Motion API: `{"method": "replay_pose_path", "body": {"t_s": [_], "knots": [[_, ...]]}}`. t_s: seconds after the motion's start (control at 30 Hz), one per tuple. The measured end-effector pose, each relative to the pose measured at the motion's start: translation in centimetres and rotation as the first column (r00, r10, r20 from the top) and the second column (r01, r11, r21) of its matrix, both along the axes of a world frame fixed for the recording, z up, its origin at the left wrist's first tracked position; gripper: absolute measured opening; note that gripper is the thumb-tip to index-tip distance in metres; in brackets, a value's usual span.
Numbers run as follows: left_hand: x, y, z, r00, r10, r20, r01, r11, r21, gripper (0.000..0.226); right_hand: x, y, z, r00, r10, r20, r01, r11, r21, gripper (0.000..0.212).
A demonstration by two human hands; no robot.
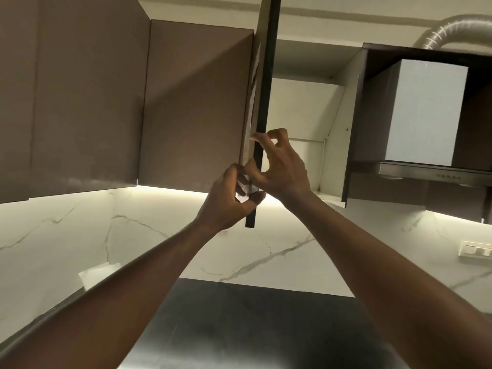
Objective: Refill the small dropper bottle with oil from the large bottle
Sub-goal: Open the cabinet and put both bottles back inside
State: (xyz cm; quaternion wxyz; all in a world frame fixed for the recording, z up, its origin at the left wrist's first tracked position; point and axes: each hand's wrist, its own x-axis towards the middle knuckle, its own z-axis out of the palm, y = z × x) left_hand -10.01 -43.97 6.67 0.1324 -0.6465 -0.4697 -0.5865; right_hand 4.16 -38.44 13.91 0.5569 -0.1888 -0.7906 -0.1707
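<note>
Neither the small dropper bottle nor the large oil bottle is in view. I look up at a wall cabinet whose door (266,75) stands open, seen edge-on as a dark strip. My left hand (229,202) grips the door's lower edge, thumb on the near side. My right hand (282,166) is just above it, with curled fingers hooked on the same edge. The cabinet's white interior (300,115) shows behind the door, and I see nothing on the part that is visible.
Closed brown cabinet doors (194,107) run to the left. A range hood (426,113) with a silver duct (452,30) hangs at the right. Below are a lit marble backsplash (159,243), a switch plate (476,251) and a dark counter (239,328).
</note>
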Motion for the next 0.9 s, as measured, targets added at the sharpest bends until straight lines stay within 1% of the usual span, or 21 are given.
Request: {"method": "replay_pose_path", "body": {"t_s": [0.17, 0.23, 0.33, 0.5, 0.63, 0.73, 0.9], "knots": [[4.5, 4.3, -0.1, 0.997, -0.015, -0.069, 0.018, 0.999, 0.046, 0.067, 5.2, 4.0, -0.7, 0.999, 0.019, -0.044, -0.019, 1.0, -0.009, 0.058], [6.3, 6.0, -0.1, 0.992, 0.029, -0.123, -0.021, 0.997, 0.07, 0.075, 7.3, 5.9, -1.0, 0.998, 0.026, -0.059, -0.027, 0.999, -0.017, 0.06], [9.2, 9.5, 0.0, 0.971, 0.122, -0.207, -0.093, 0.985, 0.145, 0.081, 10.4, 9.3, -1.1, 0.994, 0.058, -0.089, -0.062, 0.997, -0.035, 0.057], [13.4, 15.4, 0.0, 0.949, 0.199, -0.243, -0.151, 0.968, 0.201, 0.089, 14.4, 14.6, -1.6, 0.99, 0.052, -0.127, -0.059, 0.997, -0.05, 0.058], [15.6, 19.5, -0.5, 0.924, 0.259, -0.281, -0.207, 0.958, 0.2, 0.091, 17.1, 19.3, -2.4, 0.989, 0.022, -0.145, -0.035, 0.996, -0.084, 0.063], [16.3, 22.4, -0.7, 0.894, 0.327, -0.306, -0.285, 0.942, 0.177, 0.091, 18.7, 22.3, -3.0, 0.987, -0.006, -0.16, -0.013, 0.993, -0.121, 0.067], [14.1, 27.4, -0.4, 0.821, 0.434, -0.371, -0.425, 0.898, 0.113, 0.086, 19.9, 27.0, -3.8, 0.981, -0.096, -0.167, 0.054, 0.968, -0.245, 0.08]]}}
